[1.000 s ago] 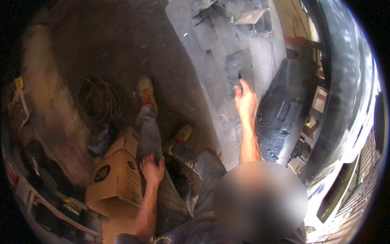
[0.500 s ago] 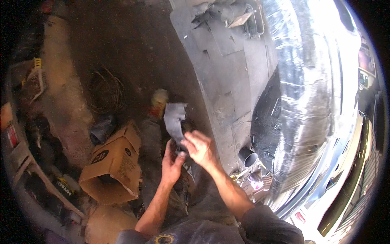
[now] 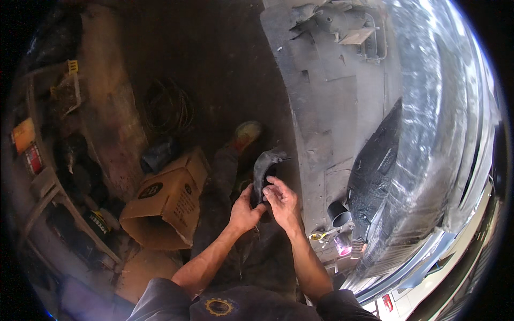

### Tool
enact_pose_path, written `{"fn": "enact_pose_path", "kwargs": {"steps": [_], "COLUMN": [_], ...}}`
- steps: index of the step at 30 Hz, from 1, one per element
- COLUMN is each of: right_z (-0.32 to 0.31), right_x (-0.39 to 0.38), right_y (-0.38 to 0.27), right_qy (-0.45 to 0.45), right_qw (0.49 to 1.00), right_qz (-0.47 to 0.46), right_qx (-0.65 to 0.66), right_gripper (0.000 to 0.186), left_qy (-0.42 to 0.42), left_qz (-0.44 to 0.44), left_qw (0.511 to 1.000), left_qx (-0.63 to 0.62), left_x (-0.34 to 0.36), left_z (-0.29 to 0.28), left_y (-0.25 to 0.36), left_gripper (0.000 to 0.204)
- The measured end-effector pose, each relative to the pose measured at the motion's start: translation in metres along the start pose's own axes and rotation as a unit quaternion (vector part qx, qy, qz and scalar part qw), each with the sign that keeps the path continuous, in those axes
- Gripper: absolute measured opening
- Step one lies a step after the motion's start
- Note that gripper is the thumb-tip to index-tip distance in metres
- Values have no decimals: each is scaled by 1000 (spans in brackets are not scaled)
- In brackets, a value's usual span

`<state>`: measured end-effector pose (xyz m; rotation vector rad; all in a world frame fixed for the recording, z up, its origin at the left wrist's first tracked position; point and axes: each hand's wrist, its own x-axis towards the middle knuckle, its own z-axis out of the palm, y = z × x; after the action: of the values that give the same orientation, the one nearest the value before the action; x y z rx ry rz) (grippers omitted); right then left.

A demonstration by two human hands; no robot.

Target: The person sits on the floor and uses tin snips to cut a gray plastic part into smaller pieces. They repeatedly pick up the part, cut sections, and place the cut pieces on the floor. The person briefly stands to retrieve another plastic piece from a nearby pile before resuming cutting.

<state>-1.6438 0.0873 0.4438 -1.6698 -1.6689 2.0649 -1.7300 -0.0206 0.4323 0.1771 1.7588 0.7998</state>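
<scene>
1. My landmark is the cardboard box (image 3: pixel 187 206), lying with its open end toward me.
2. Right of the box, in front of my body, I hold a curved dark-grey piece (image 3: pixel 259 170); its free end bends away to the right.
3. My left hand (image 3: pixel 246 214) is just right of the box, its thumb and fingers pinching the piece's lower part.
4. My right hand (image 3: pixel 282 203), farther right of the box, has bent fingers at the piece's inner edge; I cannot tell whether they pinch it.
5. Beyond the box's far end sits a dark bundle (image 3: pixel 158 155), and past that a loose coil (image 3: pixel 170 107).
6. Well to the right of the box are a black cup (image 3: pixel 338 214) and a black panel (image 3: pixel 372 176).
7. My shoe (image 3: pixel 249 132) is beyond the box and to its right.
</scene>
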Motion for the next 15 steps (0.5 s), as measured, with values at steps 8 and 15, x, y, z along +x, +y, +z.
{"fn": "enact_pose_path", "kwargs": {"steps": [8, 15], "right_z": [-37, -60], "right_x": [-18, -91], "right_y": [60, 93], "right_qy": [11, -112], "right_qw": [920, 864], "right_qz": [110, 364], "right_qx": [-376, -330], "right_gripper": [50, 84], "left_qy": [110, 136], "left_qz": [-173, -128], "left_qw": [957, 915], "left_qx": [-204, -358], "left_x": [2, 3], "left_z": [-52, -104], "left_y": [-15, 9], "left_gripper": [43, 26]}}
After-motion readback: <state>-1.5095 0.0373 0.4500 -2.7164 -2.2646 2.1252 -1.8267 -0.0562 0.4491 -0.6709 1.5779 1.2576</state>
